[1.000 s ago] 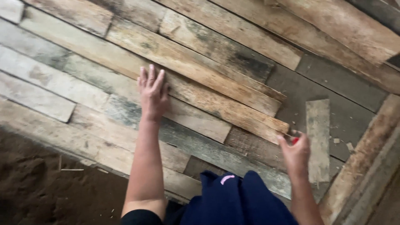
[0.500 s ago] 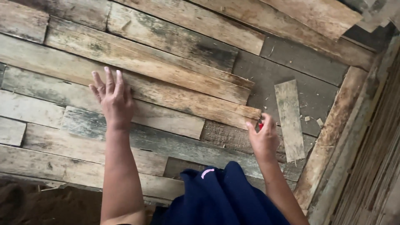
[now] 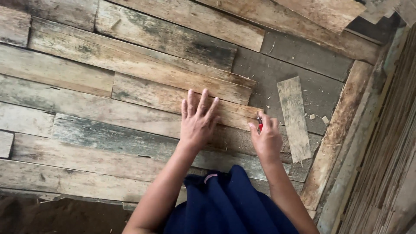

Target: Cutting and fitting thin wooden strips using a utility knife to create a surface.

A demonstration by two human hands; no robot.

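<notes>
My left hand [image 3: 198,121] lies flat, fingers spread, on a weathered wooden plank [image 3: 173,102] in a floor of rough boards. My right hand [image 3: 266,138] is closed around a small red object [image 3: 260,126], held at the right end of that plank where it meets a bare grey surface [image 3: 303,56]. What the red object is cannot be made out. A short loose board [image 3: 294,117] lies on the grey surface just right of my right hand.
A dark blue garment [image 3: 229,203] covers my lap at the bottom. A long wooden beam [image 3: 336,134] runs along the right side, with stacked thin slats [image 3: 390,151] beyond it. Small wood chips [image 3: 318,118] lie near the loose board. Dirt [image 3: 52,216] shows bottom left.
My left hand has slid right along the planks, closer to my right hand. The view has shifted left and nearer. My right hand still grips the red object at the plank's end.
</notes>
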